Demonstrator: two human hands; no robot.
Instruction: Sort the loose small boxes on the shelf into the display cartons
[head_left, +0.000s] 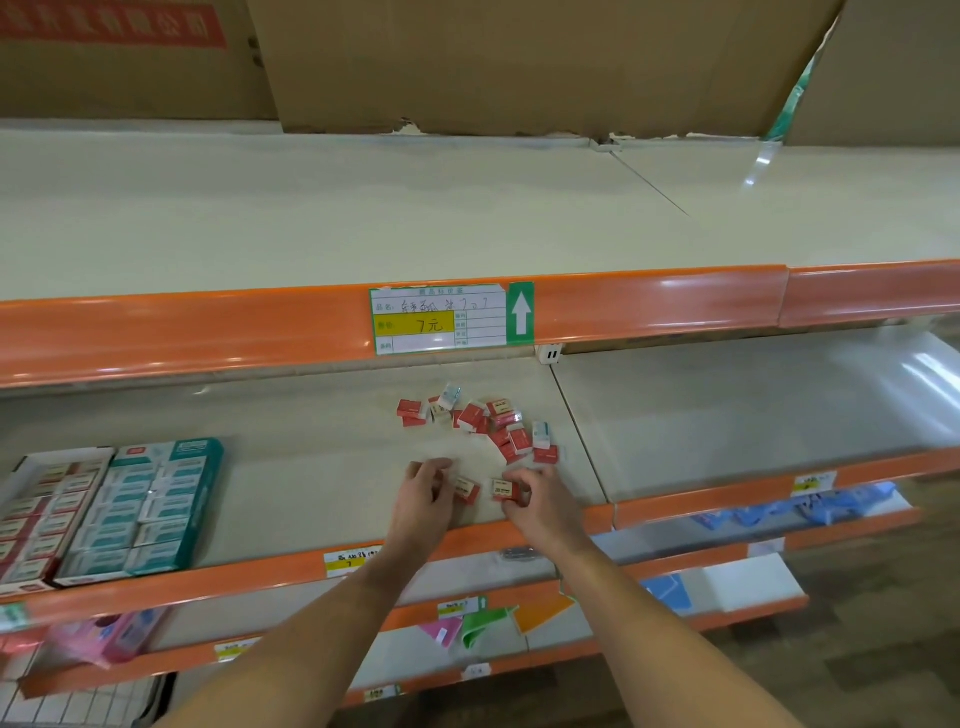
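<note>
From the head camera, your two hands work near the front edge of the middle shelf (311, 467). Your left hand (426, 493) has its fingers curled onto a small red box (466, 488), pinching its left end. Your right hand (535, 499) grips another red box (509, 490) between thumb and curled fingers; the two boxes lie just beside each other, apart.

Farther back and slightly right sits the loose pile of small boxes (483, 423), mostly red, with a couple of teal-and-white ones among them.

At the far left of the same shelf stand two display cartons, touching: a red carton (41, 514) and, to its right, a teal carton (150, 509), both filled with rows of boxes.

On the orange rail above, a price tag (439, 319) reads 7元.
</note>
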